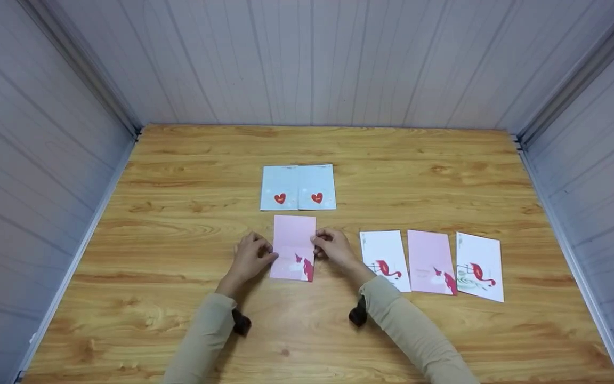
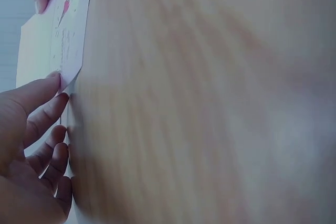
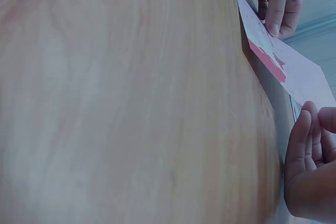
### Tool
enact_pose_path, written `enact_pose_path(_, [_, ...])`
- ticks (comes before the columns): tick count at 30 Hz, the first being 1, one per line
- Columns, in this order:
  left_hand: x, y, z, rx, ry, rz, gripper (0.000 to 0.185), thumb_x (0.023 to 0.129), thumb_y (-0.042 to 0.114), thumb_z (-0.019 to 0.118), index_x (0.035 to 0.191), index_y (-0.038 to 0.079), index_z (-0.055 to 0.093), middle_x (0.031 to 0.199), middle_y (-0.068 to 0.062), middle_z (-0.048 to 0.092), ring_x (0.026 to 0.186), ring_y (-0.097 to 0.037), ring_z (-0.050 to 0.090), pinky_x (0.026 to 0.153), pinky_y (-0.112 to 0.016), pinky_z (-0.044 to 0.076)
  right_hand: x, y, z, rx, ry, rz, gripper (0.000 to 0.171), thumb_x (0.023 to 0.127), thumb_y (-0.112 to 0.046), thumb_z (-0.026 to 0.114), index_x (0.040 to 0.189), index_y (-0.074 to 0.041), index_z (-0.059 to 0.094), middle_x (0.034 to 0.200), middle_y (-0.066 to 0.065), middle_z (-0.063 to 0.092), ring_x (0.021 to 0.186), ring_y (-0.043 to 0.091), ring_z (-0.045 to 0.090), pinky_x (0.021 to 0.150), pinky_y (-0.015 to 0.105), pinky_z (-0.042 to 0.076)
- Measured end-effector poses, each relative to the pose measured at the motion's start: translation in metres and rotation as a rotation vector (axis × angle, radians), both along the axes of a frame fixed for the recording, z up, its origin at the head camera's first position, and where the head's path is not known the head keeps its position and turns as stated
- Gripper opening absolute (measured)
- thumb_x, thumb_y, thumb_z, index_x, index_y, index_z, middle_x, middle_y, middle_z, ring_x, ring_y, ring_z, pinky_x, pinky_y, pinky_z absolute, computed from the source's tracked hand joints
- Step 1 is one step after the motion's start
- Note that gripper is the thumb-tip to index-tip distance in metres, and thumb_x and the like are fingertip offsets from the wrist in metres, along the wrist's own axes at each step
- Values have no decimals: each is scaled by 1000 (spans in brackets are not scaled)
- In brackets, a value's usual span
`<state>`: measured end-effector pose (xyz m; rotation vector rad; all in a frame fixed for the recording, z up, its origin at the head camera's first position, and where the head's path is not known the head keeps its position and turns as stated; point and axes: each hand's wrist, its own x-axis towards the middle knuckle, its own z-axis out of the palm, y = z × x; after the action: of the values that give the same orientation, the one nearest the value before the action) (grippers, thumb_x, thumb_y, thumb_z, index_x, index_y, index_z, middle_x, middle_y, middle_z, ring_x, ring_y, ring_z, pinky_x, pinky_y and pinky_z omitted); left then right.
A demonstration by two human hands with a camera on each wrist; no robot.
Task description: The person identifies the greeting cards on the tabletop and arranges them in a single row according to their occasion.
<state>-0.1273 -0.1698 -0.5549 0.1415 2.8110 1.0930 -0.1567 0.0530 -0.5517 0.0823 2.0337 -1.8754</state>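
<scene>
- Sleeved forearms reach up from the near edge of the wooden table point(image 1: 179, 160); the pink card point(image 1: 293, 246) lies between the two hands, its long axis running away from the person
- left hand point(image 1: 251, 256) touches the card's left edge, fingertips point(image 2: 55, 85) pinching that edge just off the wood; its other fingers are loosely curled
- right hand point(image 1: 332, 246) meets the right edge at the same height; whether it pinches or only touches, I cannot tell
- both hands are equally near; a blue heart card pair point(image 1: 298, 186) lies just beyond, three flamingo cards point(image 1: 430, 262) lie to the right
</scene>
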Motion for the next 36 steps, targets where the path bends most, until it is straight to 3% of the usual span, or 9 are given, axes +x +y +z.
enact_pose_path(13, [6, 6, 1, 22, 41, -26, 11, 79, 20, 66, 77, 11, 61, 92, -1, 46, 89, -22, 39, 76, -40, 22, -6, 9, 6, -80, -13, -92, 13, 85, -6, 56, 94, 4, 54, 72, 8, 53, 60, 15, 53, 56, 28, 46])
enact_pose_path(22, [9, 13, 0, 95, 94, -17, 8, 81, 17, 64, 78, 11, 61, 83, 2, 47, 82, -19, 41, 75, -40, 22, -9, 15, 10, -78, -35, -126, 16, 83, -9, 59, 95, 3, 57, 70, 8, 54, 59, 14, 53, 57, 28, 46])
enact_pose_path(25, [9, 15, -1, 119, 62, -13, 6, 82, 16, 63, 79, 10, 61, 81, 3, 48, 80, -18, 41, 75, -37, 25, -9, 18, 10, -72, -34, -120, 16, 84, -9, 59, 95, 3, 57, 70, 8, 54, 60, 14, 53, 57, 28, 46])
enact_pose_path(32, [7, 23, 1, 247, -94, 21, 6, 87, 14, 56, 85, 9, 59, 76, -1, 53, 72, -16, 46, 65, -30, 37, -10, 24, 7, -63, -35, -114, 18, 84, -10, 59, 95, 4, 58, 73, 9, 56, 62, 15, 54, 57, 27, 46])
enact_pose_path(36, [6, 29, 1, 292, -99, 57, 7, 87, 14, 57, 85, 8, 59, 75, -1, 52, 71, -15, 46, 63, -28, 38, -9, 27, 5, -43, -39, -103, 17, 84, -9, 59, 95, 4, 58, 73, 8, 56, 59, 14, 53, 53, 25, 45])
